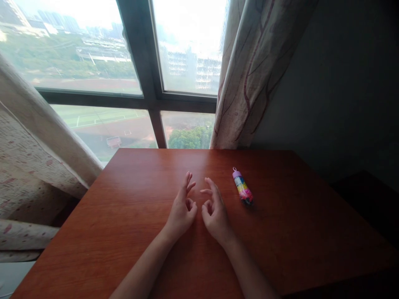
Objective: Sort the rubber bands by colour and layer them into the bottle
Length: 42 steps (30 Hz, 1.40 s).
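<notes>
Both of my hands are over the middle of the brown wooden table (131,232), thumb sides towards each other with a small gap between them. On my left hand (183,207) the thumb and forefinger meet in a pinch, and the other fingers stretch forward. My right hand (215,209) makes a matching ring of thumb and forefinger, its other fingers extended. I see nothing inside either pinch. To the right of my right hand, not touched, lies a slim multicoloured tube-like pouch (242,187) with a lilac cap and a small loop; its exact kind cannot be made out.
Behind the table's far edge is a dark-framed window (149,101) with a sports field and buildings outside. Patterned curtains hang at the left (40,137) and right (246,79). A dark wall (324,95) stands at the right.
</notes>
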Each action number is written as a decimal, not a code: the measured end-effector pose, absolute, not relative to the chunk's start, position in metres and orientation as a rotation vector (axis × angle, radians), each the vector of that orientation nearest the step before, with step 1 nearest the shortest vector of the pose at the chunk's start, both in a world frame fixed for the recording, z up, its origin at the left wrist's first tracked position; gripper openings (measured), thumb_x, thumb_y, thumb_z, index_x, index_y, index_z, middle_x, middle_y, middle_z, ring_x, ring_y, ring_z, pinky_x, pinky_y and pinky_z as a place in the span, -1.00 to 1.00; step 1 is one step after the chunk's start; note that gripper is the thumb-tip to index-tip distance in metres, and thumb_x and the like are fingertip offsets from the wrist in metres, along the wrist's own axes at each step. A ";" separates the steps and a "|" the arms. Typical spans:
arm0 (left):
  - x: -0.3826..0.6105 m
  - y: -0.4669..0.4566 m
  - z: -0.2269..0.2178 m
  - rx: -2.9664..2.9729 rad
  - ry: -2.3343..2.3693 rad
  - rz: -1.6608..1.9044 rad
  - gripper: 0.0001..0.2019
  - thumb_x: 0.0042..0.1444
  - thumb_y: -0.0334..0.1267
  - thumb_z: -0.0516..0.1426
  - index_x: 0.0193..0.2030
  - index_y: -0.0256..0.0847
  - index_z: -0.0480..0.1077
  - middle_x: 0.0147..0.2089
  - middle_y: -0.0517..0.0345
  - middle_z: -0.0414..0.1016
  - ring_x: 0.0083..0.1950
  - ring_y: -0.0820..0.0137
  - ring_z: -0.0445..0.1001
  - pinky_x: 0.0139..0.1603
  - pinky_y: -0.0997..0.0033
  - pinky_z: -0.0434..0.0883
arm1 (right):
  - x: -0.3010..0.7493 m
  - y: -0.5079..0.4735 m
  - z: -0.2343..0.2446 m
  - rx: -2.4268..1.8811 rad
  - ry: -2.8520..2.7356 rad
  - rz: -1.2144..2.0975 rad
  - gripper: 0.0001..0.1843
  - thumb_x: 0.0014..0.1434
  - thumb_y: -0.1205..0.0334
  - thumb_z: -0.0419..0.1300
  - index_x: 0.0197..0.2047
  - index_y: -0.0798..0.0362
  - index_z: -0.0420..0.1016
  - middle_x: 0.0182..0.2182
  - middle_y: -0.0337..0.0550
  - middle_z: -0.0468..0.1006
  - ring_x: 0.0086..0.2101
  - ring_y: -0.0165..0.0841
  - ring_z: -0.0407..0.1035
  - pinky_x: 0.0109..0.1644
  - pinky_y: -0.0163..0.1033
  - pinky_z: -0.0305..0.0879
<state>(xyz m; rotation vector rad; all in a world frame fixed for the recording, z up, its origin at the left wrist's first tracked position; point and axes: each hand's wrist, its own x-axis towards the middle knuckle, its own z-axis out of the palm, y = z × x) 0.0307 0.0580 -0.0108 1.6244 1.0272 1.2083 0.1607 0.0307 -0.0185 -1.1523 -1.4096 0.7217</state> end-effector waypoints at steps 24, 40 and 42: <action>0.027 0.060 -0.011 1.502 0.913 1.225 -0.15 0.19 0.17 0.05 0.47 0.00 -0.33 0.49 -0.12 -0.11 0.47 0.15 -0.02 0.40 0.01 0.03 | 0.164 0.032 -0.018 -1.023 -1.273 0.915 -0.34 0.37 -0.06 -0.07 0.43 -0.05 -0.14 0.29 0.05 0.23 0.27 -0.23 0.14 0.27 0.02 0.18; 0.023 0.061 -0.002 1.612 1.365 1.188 -0.69 -0.09 -0.38 0.03 -0.60 -0.15 -0.12 -0.58 0.36 -0.15 -0.54 0.57 -0.07 -0.52 0.54 -0.01 | 0.164 0.034 -0.018 -1.356 -1.397 0.749 -0.66 -0.03 0.39 0.09 -0.64 0.00 -0.05 -0.68 -0.43 -0.03 -0.62 -0.52 -0.06 -0.55 -0.37 -0.13; 0.024 0.060 -0.002 1.644 1.356 1.156 -0.73 -0.13 -0.39 0.01 -0.61 -0.15 -0.11 -0.58 0.35 -0.13 -0.53 0.57 -0.08 -0.51 0.53 -0.04 | 0.163 0.033 -0.018 -1.376 -1.464 0.747 -0.70 -0.09 0.41 0.05 -0.65 0.00 -0.04 -0.69 -0.43 -0.01 -0.62 -0.53 -0.07 -0.55 -0.37 -0.17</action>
